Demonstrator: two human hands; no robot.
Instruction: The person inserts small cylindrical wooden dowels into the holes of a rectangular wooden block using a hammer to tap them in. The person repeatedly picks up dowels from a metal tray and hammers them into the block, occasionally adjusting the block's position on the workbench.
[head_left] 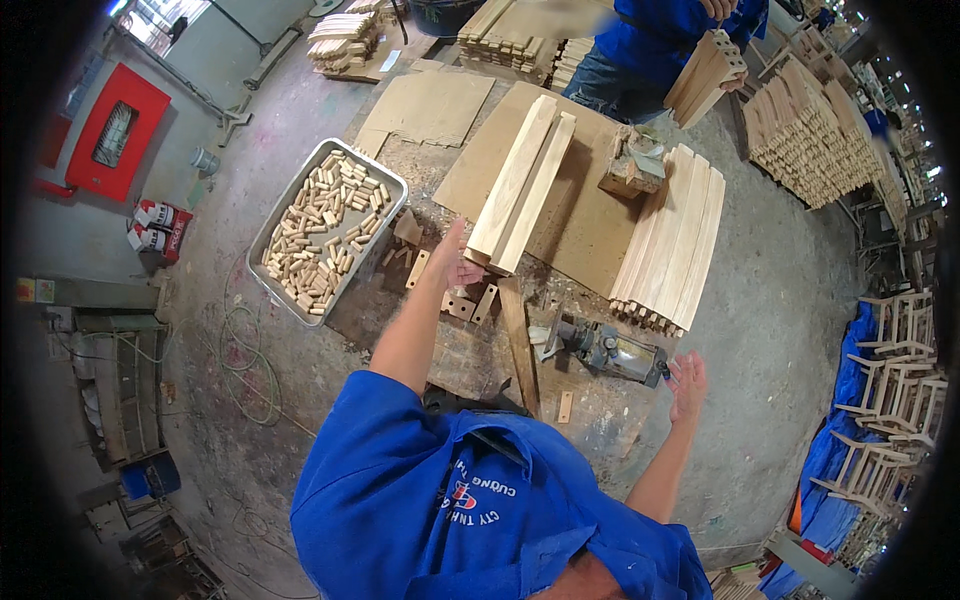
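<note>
Long pale wooden bars (514, 185) lie side by side on the cardboard in front of me. My left hand (458, 262) is at their near left end, thumb up and fingers stretched; whether it touches the wood I cannot tell. My right hand (687, 386) is off to the right with fingers spread, holding nothing. Close to it, a grey metal clamp-like tool (615, 352) lies at the bench's near edge. Below the left hand are small drilled wooden blocks (459, 307) and a wooden strip (519, 345).
A metal tray (257, 262) of wooden dowels (308, 245) stands to the left. Slatted wooden pieces (672, 240) are stacked at the right, beside a small block (633, 163). Across the bench, a person in blue (640, 55) holds drilled wood. A hose (250, 365) lies on the floor.
</note>
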